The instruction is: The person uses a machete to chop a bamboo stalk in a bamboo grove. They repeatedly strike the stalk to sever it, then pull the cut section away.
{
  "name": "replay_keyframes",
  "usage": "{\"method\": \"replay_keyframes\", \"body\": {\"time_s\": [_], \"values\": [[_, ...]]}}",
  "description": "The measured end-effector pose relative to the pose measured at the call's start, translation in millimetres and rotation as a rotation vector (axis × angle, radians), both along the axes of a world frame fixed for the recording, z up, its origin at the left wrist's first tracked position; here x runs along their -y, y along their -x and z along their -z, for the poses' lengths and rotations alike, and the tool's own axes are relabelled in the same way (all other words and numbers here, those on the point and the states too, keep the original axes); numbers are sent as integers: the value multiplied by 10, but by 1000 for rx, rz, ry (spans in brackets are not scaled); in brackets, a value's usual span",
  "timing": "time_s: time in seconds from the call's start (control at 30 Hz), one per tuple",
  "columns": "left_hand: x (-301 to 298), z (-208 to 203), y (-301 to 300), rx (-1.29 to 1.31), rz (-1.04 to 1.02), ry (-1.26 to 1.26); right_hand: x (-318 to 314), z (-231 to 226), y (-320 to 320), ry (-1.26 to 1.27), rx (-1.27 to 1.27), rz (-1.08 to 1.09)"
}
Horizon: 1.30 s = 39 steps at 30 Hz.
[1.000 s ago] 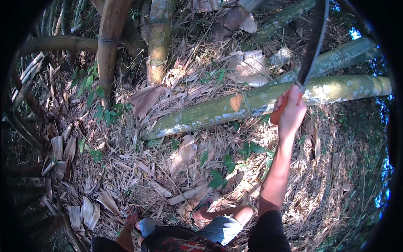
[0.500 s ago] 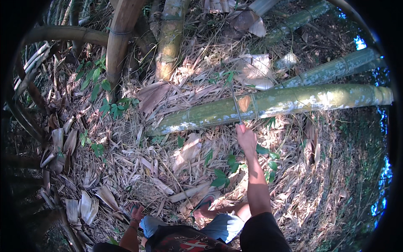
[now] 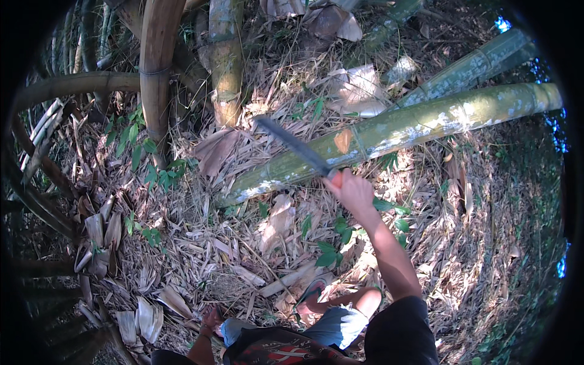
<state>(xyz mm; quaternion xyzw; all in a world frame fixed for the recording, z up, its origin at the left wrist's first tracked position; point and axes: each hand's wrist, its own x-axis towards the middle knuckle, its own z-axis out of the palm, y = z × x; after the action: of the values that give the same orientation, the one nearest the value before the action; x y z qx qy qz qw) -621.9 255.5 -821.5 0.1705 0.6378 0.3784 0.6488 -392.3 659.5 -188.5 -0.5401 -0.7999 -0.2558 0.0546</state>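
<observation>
My right hand (image 3: 354,193) is closed round the orange-red handle of a machete (image 3: 295,145). Its long grey blade slants up and left from my fist, over the near side of a thick felled bamboo culm (image 3: 420,131). The culm is green with whitish patches. On its top, just right of the blade, shows a small pale orange cut notch (image 3: 342,140). My left hand (image 3: 213,317) hangs low beside my left knee, small and partly in shade; its fingers cannot be made out.
Standing bamboo stems (image 3: 157,73) rise at the upper left. Another fallen culm (image 3: 462,70) lies beyond the cut one. Dry leaves and sheaths (image 3: 277,222) litter the ground, with green seedlings (image 3: 328,255) near my sandalled foot (image 3: 311,295).
The machete has swung from pointing away across the culm to slanting left, its blade now off the notch. My right hand has shifted slightly; the view has turned a little.
</observation>
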Motion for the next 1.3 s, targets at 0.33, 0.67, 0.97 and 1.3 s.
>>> {"method": "replay_keyframes", "body": {"time_s": [0.33,0.67,0.97,1.3], "values": [[29,-229,-104,136,-205,175,154,62,508,221,-51,-115],[-36,110,-133,389,-205,150,-579,-158,-187,121,-125,238],[62,-36,-211,256,-165,177,189,-3,488,209,111,-146],[135,95,-56,433,-186,106,180,-167,806,164,-179,-114]]}}
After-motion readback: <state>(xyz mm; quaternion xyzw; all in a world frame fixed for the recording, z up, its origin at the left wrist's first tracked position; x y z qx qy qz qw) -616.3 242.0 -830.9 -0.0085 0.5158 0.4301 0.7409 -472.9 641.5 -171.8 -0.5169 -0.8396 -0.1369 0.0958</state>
